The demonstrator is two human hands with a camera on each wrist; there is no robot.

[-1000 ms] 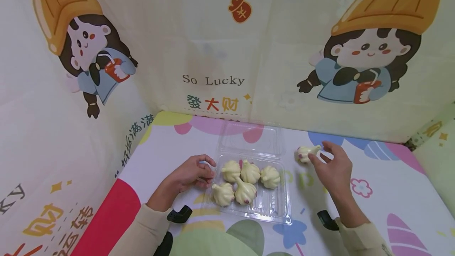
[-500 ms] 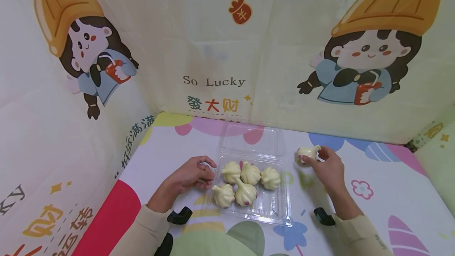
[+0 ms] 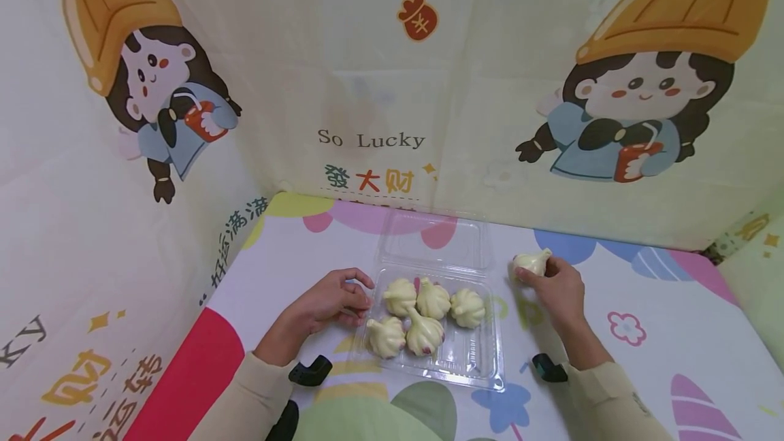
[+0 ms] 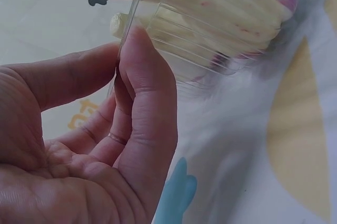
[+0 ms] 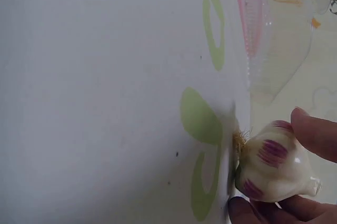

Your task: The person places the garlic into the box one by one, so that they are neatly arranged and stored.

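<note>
My right hand [image 3: 560, 291] holds a white garlic bulb [image 3: 530, 264] at the right side of the table, thumb on the near side. In the right wrist view the bulb [image 5: 274, 163] shows purple streaks and a tuft of dry roots, with fingertips on opposite sides of it. At the left edge of a clear plastic clamshell box [image 3: 471, 356], my left hand [image 3: 331, 299] pinches the thin rim between thumb and finger, as the left wrist view shows. Inside the box lie several garlic bulbs [image 3: 424, 333], and its lower right part holds none.
The box's clear lid [image 3: 431, 240] lies folded back flat toward the rear. A printed cloth [image 3: 625, 278] covers the table, and patterned cloth walls [image 3: 478, 107] stand behind and at the left. Black wrist mounts [image 3: 311, 371] sit under both forearms.
My right hand has moved left and closed its thumb and fingers round the lone garlic bulb. The left hand stays at the box's edge, and the bulbs inside have not moved.
</note>
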